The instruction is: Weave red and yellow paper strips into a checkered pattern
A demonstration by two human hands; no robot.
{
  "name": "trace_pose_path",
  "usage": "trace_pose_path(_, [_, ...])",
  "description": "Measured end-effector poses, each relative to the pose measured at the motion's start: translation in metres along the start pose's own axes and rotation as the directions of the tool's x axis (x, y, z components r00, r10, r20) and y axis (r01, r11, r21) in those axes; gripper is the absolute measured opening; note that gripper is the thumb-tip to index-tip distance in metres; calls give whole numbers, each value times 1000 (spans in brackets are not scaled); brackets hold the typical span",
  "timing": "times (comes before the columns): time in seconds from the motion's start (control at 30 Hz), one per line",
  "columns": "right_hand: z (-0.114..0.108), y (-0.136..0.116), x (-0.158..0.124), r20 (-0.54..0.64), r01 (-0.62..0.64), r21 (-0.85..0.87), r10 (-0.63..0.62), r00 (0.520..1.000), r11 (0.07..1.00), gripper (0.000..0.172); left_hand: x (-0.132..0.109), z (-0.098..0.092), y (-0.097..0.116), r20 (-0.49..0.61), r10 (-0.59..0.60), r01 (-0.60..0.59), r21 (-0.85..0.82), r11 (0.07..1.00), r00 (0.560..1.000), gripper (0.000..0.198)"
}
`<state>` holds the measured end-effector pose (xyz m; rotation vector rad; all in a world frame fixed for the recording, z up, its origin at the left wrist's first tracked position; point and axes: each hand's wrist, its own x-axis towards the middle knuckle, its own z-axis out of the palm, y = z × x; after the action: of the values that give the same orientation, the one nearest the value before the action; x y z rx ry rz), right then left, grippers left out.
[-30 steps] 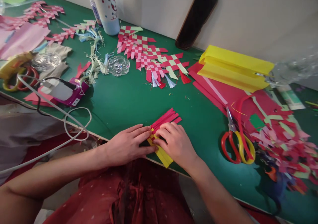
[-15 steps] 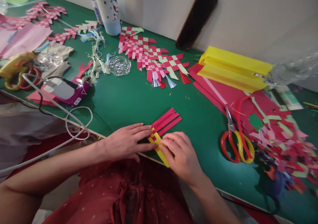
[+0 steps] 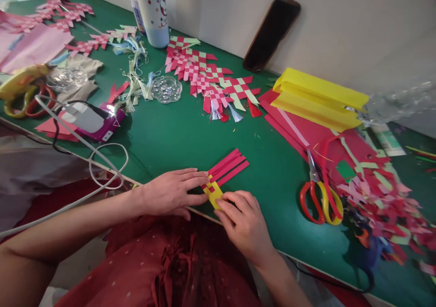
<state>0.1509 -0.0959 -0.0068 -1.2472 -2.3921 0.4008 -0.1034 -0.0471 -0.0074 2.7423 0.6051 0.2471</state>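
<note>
Red paper strips fan out over the green table toward the back right, woven at their lower end with yellow paper strips. My left hand lies flat with fingers stretched out, its fingertips resting on the left edge of the weave. On the right, my right hand pinches the yellow strips between thumb and fingers near the table's front edge. Its fingers cover the strips' lower ends.
Scissors lie right of my hands, beside red sheets and paper scraps. Woven paper fish, a bead dish and a bottle stand behind. A white cable loops at left.
My right hand has shifted slightly down and now covers the lower yellow ends. My left fingers have drawn back a little from the yellow strips, showing more of the weave.
</note>
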Motion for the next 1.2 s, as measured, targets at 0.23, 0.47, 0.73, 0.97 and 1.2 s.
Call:
trace_pose_path(0.23, [-3, 1, 6, -23, -5, -34, 4, 1000, 999, 23, -2, 2, -3, -3, -2, 1, -40, 999, 1000, 62])
trace_pose_path(0.47, [-1, 0, 9, 9, -1, -127, 2, 1000, 992, 24, -2, 0, -3, -6, -3, 3, -52, 999, 1000, 66])
trace_pose_path(0.73, [-1, 2, 13, 7, 8, -79, -8, 1000, 997, 19, -3, -1, -4, -56, 4, -9, -92, 996, 998, 69])
trace_pose_path(0.97, [3, 3, 9, 39, -39, -109, 43, 998, 993, 24, -3, -4, -4, -61, 8, -13, -85, 996, 998, 71])
trace_pose_path(1.2, [5, 4, 6, 60, -74, -106, 80, 995, 992, 26, -6, -6, -6, -51, 18, -21, -70, 997, 999, 74])
